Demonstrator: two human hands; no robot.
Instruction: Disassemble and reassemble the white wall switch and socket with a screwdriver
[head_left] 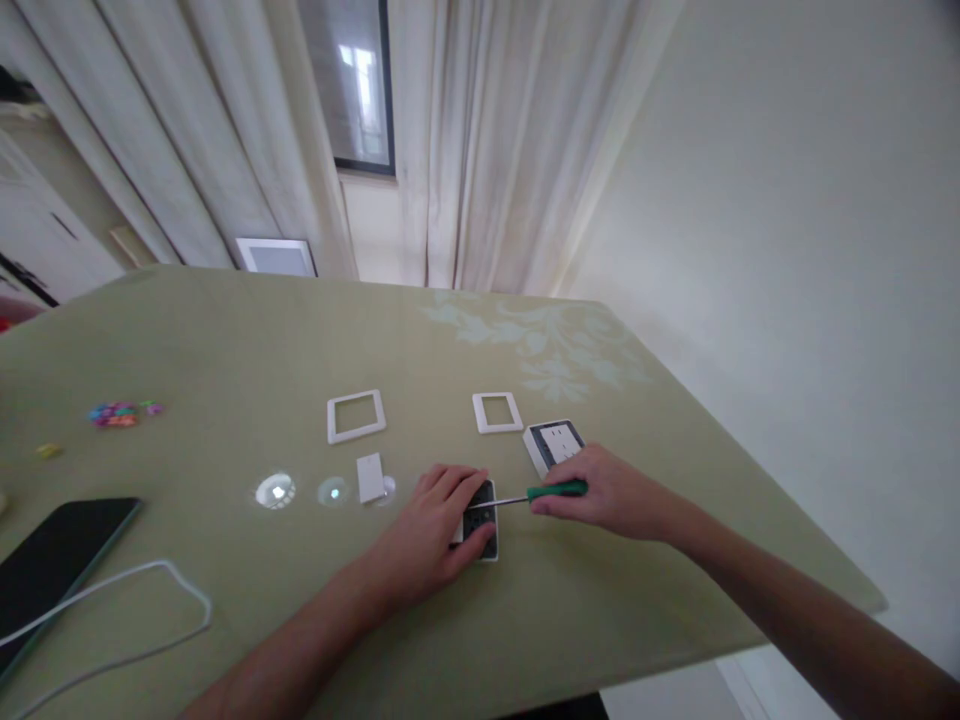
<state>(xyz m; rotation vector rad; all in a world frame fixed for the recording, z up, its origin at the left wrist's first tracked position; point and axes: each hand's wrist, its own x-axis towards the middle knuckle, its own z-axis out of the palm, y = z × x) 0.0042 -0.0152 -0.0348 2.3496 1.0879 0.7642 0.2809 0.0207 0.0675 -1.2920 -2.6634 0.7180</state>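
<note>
Near the table's front, my left hand (442,525) is closed over a dark-faced switch module in a white box (489,545), its fingers and thumb covering much of it. My right hand (607,490) grips the green handle of a screwdriver (556,490). The metal shaft points left, and its tip reaches the module beside my left fingers; the exact contact point is hidden. Just beyond my right hand sits a white wall socket (559,440) in a box, partly covered by that hand. Two white frames, one on the left (356,416) and one on the right (497,412), lie flat farther back.
A small white cover plate (370,478) lies left of my left hand. A dark tablet (64,545) and a white cable (187,590) occupy the left front. Colourful small pieces (120,414) lie at the far left. A wall (795,250) borders the table's right side.
</note>
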